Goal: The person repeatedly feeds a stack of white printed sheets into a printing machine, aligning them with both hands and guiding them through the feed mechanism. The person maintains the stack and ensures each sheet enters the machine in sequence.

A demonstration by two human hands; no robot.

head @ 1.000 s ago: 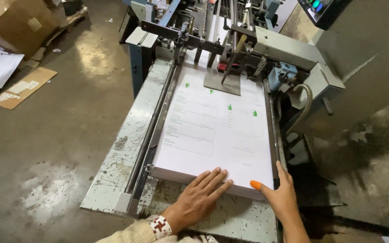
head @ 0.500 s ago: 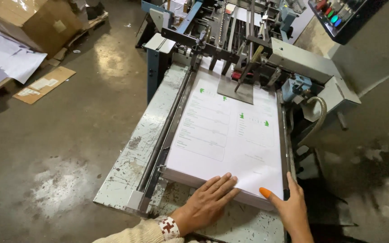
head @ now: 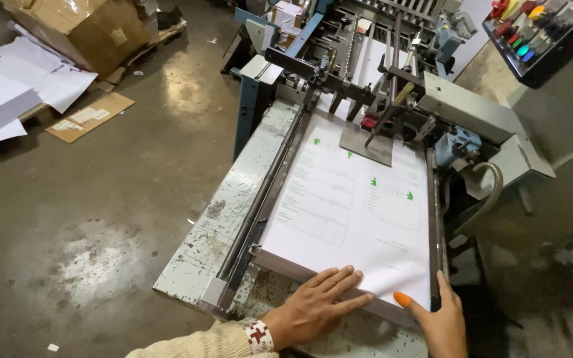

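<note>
Concrete floor (head: 87,219), stained and scuffed, takes up the left half; loose white sheets (head: 8,99), a flattened piece of cardboard (head: 84,118) and a large cardboard box (head: 81,26) lie at its far edge. Centre and right: a paper-feeding machine (head: 459,106) with a worn, paint-chipped metal desk (head: 227,219). On the desk sits a thick stack of printed sheets (head: 356,205), white with small green marks, squared between a long side rail (head: 266,192) on the left and a dark guide on the right, its far end under the feeder head. A control panel with coloured buttons (head: 532,33) is at upper right. Left hand (head: 313,308), in a knitted cuff with a patterned band, lies flat with fingers spread on the stack's near edge, grip open, holding nothing. Right hand (head: 442,325) rests at the near right corner, orange-tipped thumb (head: 402,299) pressing the top sheet, which bows up slightly between the hands; grip open, palm against the stack's end. Risks, as judged: uneven pushing could skew the stack off the rail; the bowed sheet could crease; fingers lie near the guide.
</note>
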